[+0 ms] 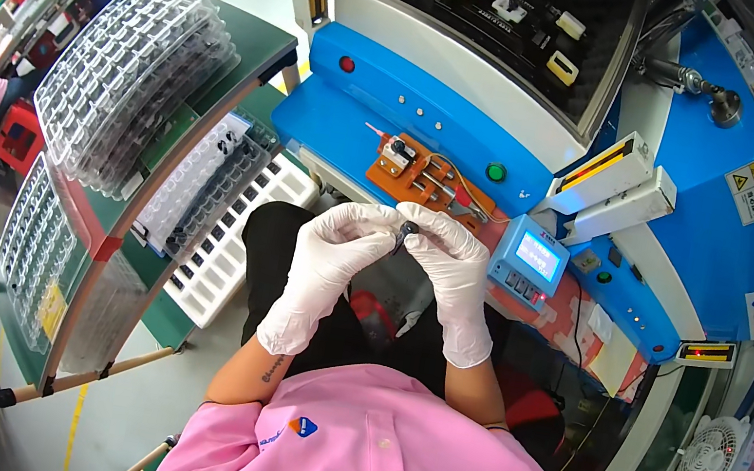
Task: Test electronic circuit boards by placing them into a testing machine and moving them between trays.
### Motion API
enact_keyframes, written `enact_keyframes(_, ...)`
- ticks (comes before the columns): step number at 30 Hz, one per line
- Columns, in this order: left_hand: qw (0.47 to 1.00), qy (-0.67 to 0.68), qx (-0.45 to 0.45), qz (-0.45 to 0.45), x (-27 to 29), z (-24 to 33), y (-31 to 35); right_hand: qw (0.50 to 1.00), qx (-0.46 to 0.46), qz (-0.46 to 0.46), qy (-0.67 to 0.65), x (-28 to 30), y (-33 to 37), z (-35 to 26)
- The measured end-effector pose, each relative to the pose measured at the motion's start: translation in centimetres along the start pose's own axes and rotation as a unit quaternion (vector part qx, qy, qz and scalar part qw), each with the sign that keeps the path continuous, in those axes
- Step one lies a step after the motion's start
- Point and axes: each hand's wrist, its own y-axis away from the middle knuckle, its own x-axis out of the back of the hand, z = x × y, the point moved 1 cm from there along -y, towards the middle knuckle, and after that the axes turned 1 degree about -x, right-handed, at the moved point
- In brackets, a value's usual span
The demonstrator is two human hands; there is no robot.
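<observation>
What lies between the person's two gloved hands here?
In the head view, a small dark part lies there, held where the left hand and the right hand nearly meet.

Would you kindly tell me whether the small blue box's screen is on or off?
On: the screen is lit bright blue, with pale characters showing.

gloves (326, 247): matt, wrinkled | shirt (340, 407): cloth | tray stack (122, 67): glossy clear plastic | fixture rods (431, 171): shiny metal
</observation>
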Motion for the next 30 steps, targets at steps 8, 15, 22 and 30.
enact_keyframes(8,1.0,0.015,0.0,-0.007,0.0,-0.4,-0.2,1.0,0.012,0.007,0.017,0.1,0.0,0.0)
enact_keyframes(15,0.998,0.031,0.032,-0.044,1.3,-1.4,-0.5,0.994,0.044,-0.008,0.104,0.2,0.1,0.8)
enact_keyframes(22,0.932,-0.304,-0.199,-0.003,0.8,-1.8,0.5,0.909,0.158,0.03,0.384,0.0,-0.1,1.0)
enact_keyframes(30,0.968,-0.212,-0.131,0.023,3.6,-4.5,-0.1,0.877,0.197,-0.043,0.436,-0.1,-1.4,0.9)
